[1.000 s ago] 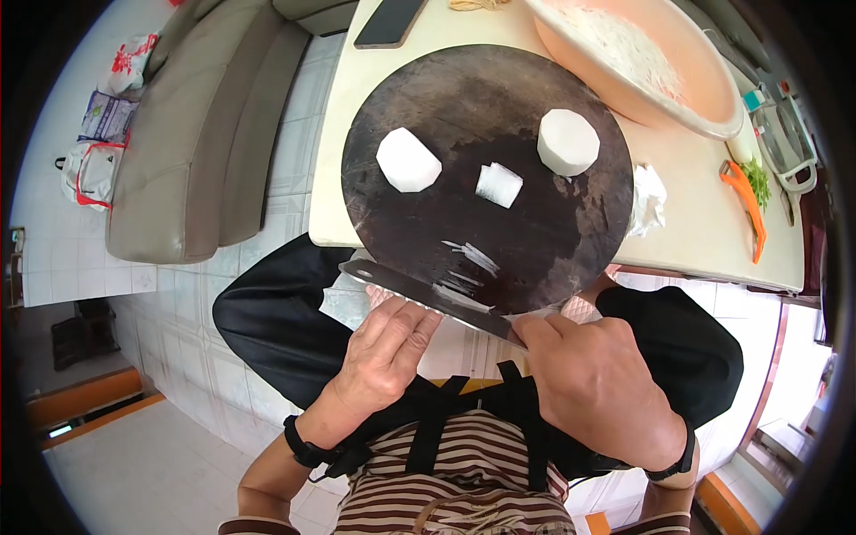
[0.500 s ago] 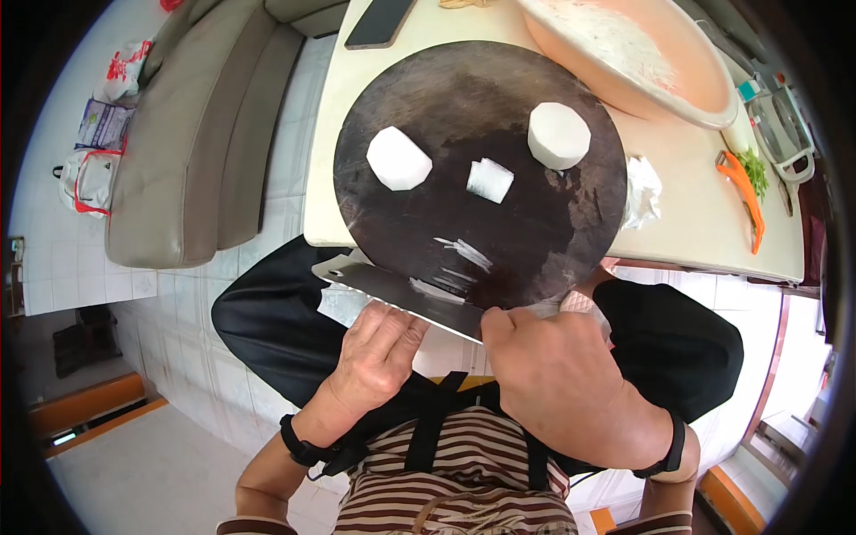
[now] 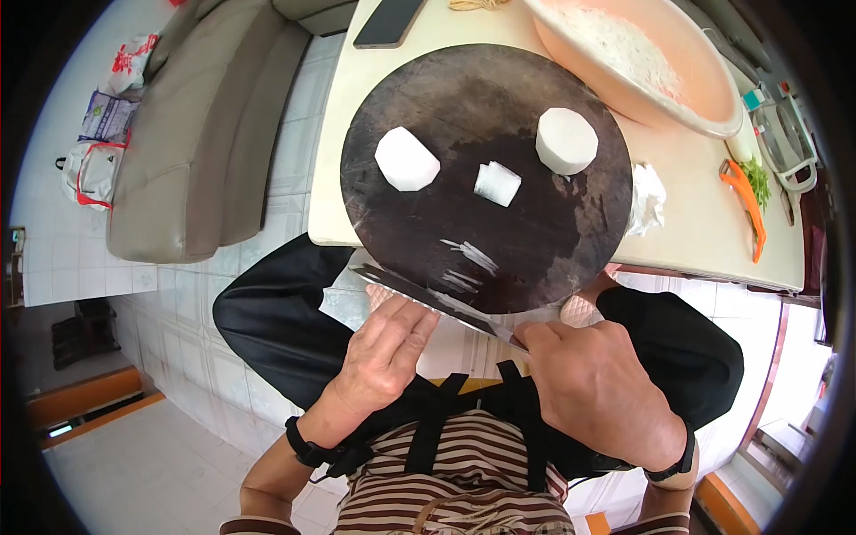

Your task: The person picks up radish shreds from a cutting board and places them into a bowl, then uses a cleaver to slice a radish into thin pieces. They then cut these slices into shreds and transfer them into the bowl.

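Note:
In my right hand (image 3: 597,383) is the handle of a cleaver (image 3: 464,314), its blade tilted nearly edge-on along the near rim of a round, dark chopping board (image 3: 428,232). The bent fingers of my left hand (image 3: 385,352) press together against the blade's near side; my left thumb is hidden. A few thin white radish shreds (image 3: 474,257) lie on the board close to the blade. Further back are two thick white radish chunks, one on the left (image 3: 407,159) and one on the right (image 3: 566,141). Between them rests a small stack of white slices (image 3: 497,183).
A large peach-coloured basin (image 3: 637,67) holding white shreds stands at the back right. On the cream table (image 3: 691,218) lie an orange peeler (image 3: 744,209), green herbs (image 3: 756,183), crumpled white paper (image 3: 647,198) and a dark phone (image 3: 390,22). A grey sofa (image 3: 196,134) is at left.
The cleaver has turned from showing its flat face to nearly edge-on. My right hand has shifted right with it, while my left fingers stay at the blade. The view has shifted slightly.

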{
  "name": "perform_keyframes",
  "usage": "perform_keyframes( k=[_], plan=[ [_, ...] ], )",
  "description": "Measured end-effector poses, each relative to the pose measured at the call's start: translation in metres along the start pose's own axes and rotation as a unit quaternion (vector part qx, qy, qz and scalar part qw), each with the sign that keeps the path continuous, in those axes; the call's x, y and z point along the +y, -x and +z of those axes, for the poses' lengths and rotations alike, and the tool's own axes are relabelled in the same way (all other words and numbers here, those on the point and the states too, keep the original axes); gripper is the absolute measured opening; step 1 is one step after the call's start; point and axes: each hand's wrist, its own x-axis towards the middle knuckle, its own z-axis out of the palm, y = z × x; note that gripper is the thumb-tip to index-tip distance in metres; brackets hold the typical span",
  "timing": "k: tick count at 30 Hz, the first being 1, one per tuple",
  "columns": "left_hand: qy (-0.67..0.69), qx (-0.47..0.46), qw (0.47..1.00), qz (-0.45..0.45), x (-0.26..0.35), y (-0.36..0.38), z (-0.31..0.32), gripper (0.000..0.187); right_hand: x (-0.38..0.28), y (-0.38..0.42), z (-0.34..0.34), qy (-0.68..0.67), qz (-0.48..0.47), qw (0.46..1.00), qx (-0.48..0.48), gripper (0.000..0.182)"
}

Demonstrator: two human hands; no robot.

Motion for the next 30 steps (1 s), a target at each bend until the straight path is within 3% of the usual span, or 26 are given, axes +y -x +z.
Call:
perform_keyframes(
  k=[7,10,18,30],
  plan=[
    [0.009,-0.002,1.000,0.005,-0.002,0.000,-0.001,0.039,-0.007,-0.012,0.003,0.027,0.003,0.999,-0.028,0.011],
    [0.015,-0.016,1.000,-0.006,-0.003,0.004,0.000,0.039,-0.016,-0.020,0.011,0.077,-0.017,0.997,0.012,0.009],
    [-0.043,-0.029,0.999,-0.012,0.000,-0.021,-0.009,0.042,0.008,-0.016,0.004,0.023,0.003,0.996,0.083,0.008],
    [0.024,0.004,0.998,-0.064,-0.007,-0.009,-0.008,0.053,0.009,-0.008,0.003,-0.042,0.056,0.997,0.026,0.010]
  ],
)
